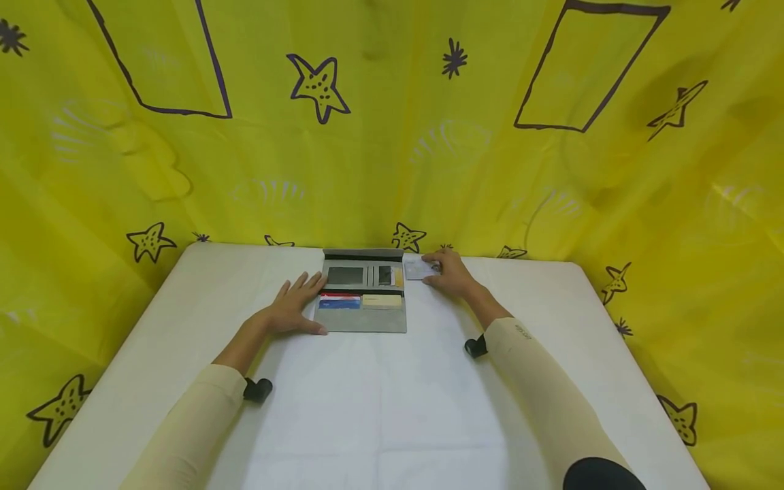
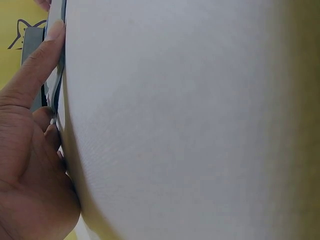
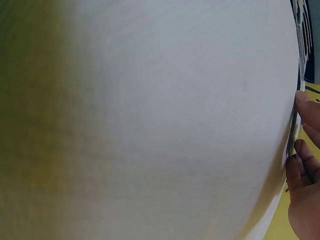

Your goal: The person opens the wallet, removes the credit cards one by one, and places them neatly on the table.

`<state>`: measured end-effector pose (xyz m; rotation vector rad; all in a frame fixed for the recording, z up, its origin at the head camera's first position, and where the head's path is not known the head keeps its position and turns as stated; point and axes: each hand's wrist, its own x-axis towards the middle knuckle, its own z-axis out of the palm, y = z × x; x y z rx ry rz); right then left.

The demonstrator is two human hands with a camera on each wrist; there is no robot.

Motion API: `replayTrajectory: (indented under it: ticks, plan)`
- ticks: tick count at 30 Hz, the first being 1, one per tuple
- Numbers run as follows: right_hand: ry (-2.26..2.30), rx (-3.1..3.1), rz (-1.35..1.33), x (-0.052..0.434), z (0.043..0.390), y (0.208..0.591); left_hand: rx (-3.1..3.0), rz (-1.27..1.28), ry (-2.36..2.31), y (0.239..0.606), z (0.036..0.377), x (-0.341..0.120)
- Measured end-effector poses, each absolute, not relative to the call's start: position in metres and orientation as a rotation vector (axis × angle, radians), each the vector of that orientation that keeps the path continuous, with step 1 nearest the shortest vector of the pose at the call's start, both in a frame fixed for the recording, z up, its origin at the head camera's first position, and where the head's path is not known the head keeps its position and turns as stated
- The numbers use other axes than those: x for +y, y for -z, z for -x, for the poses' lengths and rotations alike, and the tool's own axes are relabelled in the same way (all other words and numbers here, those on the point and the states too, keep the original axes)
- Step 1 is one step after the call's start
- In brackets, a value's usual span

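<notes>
Head view: our left grip [image 1: 290, 309] lies spread at the left edge of the unfolded wallet [image 1: 361, 321]; over the tabletop [image 1: 380, 408], our right grip [image 1: 452, 273] pinches the card [image 1: 416, 270] just beside the wallet's right edge. We should brace the wallet flat, guiding the card level.

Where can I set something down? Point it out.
Bare white table lies nearer than the open wallet, between the left sleeve and right sleeve; more lies outside each sleeve, toward the curtain. Crowded: the wallet's sides, where the left hand touches it and the right hand holds a card.
</notes>
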<state>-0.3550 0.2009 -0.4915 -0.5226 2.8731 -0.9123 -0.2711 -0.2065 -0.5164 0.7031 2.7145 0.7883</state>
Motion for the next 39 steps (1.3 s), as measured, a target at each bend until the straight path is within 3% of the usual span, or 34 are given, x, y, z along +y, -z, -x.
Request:
replayTrajectory:
  ticks: [39]
  plan:
    - [0.888,2.868,0.438,0.201,0.361,0.496,2.705,-0.698,-0.778,0.508,0.267,-0.204]
